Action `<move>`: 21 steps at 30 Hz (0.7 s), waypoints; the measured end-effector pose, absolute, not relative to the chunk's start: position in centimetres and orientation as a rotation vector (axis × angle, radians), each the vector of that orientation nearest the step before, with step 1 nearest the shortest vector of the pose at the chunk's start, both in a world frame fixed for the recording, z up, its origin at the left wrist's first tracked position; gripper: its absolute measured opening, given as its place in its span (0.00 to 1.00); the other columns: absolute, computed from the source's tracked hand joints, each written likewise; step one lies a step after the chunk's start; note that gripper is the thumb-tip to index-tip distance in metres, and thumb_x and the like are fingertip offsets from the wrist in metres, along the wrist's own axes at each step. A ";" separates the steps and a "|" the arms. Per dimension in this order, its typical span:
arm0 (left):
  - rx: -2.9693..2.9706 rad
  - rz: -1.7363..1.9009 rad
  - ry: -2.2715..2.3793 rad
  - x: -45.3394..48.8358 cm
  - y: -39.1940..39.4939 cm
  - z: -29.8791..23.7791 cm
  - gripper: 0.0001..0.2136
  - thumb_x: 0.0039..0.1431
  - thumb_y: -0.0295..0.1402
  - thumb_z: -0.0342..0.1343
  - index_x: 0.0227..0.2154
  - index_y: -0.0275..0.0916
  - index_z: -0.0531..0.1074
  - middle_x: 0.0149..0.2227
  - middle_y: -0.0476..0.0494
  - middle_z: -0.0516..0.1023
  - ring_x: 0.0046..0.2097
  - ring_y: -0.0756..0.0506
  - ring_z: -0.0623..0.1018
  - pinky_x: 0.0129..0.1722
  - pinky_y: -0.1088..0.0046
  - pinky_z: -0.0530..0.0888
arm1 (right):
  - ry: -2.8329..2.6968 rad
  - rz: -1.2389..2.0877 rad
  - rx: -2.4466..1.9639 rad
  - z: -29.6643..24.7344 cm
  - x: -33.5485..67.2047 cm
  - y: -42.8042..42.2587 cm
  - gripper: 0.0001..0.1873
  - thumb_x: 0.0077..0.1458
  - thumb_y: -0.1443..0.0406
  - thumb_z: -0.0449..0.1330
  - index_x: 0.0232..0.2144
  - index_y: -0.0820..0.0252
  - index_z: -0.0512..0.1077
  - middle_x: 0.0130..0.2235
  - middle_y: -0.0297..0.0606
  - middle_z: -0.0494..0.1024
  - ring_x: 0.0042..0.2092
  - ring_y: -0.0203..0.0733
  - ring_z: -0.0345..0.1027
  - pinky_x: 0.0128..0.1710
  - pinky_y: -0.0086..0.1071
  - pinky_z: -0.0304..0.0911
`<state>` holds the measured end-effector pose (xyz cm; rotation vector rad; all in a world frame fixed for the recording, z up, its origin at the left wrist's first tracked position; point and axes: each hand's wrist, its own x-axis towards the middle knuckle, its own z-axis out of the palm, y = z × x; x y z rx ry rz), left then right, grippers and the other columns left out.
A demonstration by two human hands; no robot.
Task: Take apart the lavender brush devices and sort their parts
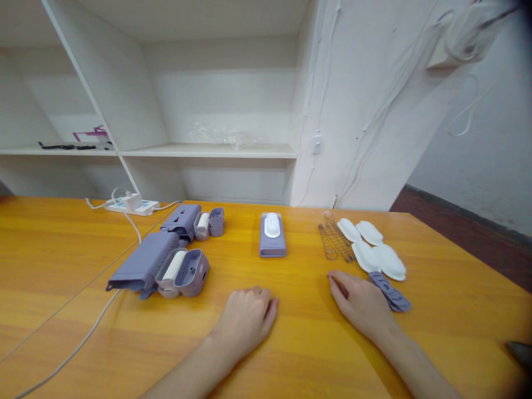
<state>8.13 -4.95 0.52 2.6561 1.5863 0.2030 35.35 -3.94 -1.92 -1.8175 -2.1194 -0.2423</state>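
Both my hands rest palm down on the orange wooden table. My left hand lies with its fingers loosely curled and close together, holding nothing. My right hand lies flat with its fingers stretched out, beside a small stack of purple flat parts. Ahead of my hands stands a purple block with a white ribbed button. To the right lie several metal springs and several white oval caps.
On the left lie purple housings with white rollers and a second set behind. A white power strip sits at the back, its cable running toward me. White shelves stand behind the table.
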 end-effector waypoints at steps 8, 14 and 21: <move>2.650 0.201 1.589 8.1 -4.9 0.6 0.17 0.66 0.39 0.38 0.30 0.40 0.70 0.30 0.43 0.77 0.31 0.42 0.77 0.28 0.70 0.66 | -2.115 -0.215 -1.834 -1.9 35.3 -3.9 0.14 0.61 0.62 0.48 0.40 0.53 0.73 0.37 0.34 0.80 0.37 0.41 0.75 0.34 0.31 0.65; 2.652 0.200 1.585 8.1 -5.1 0.8 0.17 0.66 0.38 0.38 0.30 0.39 0.70 0.31 0.42 0.77 0.32 0.42 0.78 0.28 0.69 0.67 | -2.117 -0.210 -1.833 -1.6 35.2 -4.1 0.14 0.61 0.62 0.47 0.39 0.53 0.73 0.36 0.34 0.80 0.36 0.41 0.75 0.33 0.31 0.64; 2.669 0.211 1.582 8.1 -5.1 0.8 0.18 0.66 0.38 0.38 0.29 0.39 0.70 0.31 0.42 0.77 0.32 0.42 0.78 0.28 0.69 0.67 | -2.116 -0.224 -1.816 -1.5 35.1 -4.1 0.15 0.61 0.62 0.47 0.39 0.54 0.74 0.36 0.33 0.81 0.35 0.41 0.75 0.31 0.31 0.64</move>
